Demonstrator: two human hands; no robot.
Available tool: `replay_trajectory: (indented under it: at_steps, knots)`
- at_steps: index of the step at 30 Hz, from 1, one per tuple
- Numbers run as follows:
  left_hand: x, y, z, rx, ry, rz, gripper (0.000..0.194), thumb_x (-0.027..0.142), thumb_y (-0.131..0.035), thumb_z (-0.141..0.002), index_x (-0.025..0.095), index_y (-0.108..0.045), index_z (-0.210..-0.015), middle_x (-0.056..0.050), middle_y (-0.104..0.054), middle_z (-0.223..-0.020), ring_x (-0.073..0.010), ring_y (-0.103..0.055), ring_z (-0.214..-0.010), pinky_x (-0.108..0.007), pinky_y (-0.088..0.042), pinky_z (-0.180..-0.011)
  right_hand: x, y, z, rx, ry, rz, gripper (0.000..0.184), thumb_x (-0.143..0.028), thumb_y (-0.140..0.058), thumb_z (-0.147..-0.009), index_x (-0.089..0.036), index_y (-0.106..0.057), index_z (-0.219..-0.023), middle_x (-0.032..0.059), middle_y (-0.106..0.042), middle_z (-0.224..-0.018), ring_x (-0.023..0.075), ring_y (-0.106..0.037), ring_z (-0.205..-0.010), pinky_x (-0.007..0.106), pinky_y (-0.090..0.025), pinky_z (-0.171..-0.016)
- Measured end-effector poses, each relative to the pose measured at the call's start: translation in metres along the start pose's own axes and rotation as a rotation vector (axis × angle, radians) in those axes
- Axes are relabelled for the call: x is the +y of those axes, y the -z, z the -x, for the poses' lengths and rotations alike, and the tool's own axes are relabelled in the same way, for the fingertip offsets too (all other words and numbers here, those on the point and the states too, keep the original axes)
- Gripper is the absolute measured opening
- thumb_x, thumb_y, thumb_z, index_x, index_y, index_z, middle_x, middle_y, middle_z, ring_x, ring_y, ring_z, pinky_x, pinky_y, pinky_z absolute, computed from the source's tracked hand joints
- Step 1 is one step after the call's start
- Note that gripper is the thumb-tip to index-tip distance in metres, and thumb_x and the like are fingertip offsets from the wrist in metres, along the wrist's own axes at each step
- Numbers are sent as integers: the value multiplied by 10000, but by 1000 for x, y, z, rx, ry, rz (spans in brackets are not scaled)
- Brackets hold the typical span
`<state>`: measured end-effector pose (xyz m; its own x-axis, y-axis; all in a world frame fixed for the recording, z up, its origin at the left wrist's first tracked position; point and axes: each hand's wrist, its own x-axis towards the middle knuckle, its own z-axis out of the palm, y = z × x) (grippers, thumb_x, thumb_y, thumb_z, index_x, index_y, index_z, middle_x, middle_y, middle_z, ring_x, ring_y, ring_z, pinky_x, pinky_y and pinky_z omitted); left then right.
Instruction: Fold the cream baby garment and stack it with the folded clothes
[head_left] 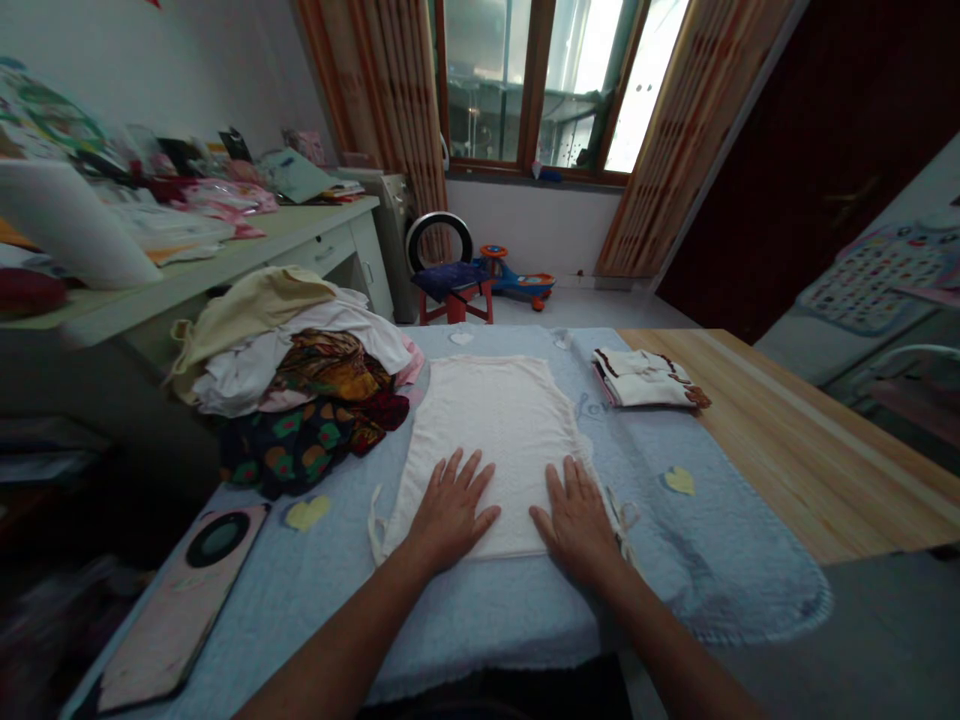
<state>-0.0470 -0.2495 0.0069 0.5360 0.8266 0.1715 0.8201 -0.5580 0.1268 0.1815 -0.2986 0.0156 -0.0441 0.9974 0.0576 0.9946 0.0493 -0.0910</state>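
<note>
A white cloth garment with tie strings at its lower corners lies spread flat on a light blue blanket. My left hand rests flat on its lower left part, fingers spread. On the lower right part lies my right hand, palm down, with its thumb apart and the other fingers close together. Neither hand grips the fabric. One pale tie string hangs out at the left edge, and more ties stick out beside my right hand.
A heap of crumpled clothes sits at the left of the blanket. A folded white garment lies at the right. Near the front left is a phone. The wooden table shows at right; a cluttered desk stands at left.
</note>
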Motion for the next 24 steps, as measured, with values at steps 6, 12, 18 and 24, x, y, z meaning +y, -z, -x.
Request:
replay_trajectory:
  at_steps: [6,12,18,24]
  knots:
    - [-1,1,-1,-3,-6,19,579,504,-476,-935,280,-395,-1463,-63,-328,-1572,-333,-217,-1461,-553,-199,-1167,3,-4,0,24,-5,-13,700,-536,-435,-932,-108,-380,-1483,194,-203,-1593,360,-141,-1473,487,-167,-1164]
    - [1,1,0,-11,19,38,564,496,-464,-940,284,-405,-1460,-74,-325,-1572,-329,-222,-1461,-534,-214,-1165,3,-4,0,30,1,-24,701,-530,-449,-930,-95,-391,-1478,209,-236,-1579,365,-146,-1470,477,-160,-1172]
    - [2,5,1,10,250,-1,612,544,-496,-906,277,-434,-1453,-119,-279,-1586,-411,-171,-1460,-572,-219,-1137,2,-3,1,21,-18,-28,698,-520,-453,-933,-101,-377,-1486,216,-224,-1581,360,-145,-1472,472,-171,-1172]
    - [-4,5,1,-3,337,-47,635,558,-479,-909,260,-415,-1466,-135,-284,-1581,-410,-180,-1459,-561,-223,-1138,2,-4,0,34,-13,-22,687,-513,-456,-933,-101,-391,-1478,207,-233,-1580,354,-148,-1474,475,-189,-1168]
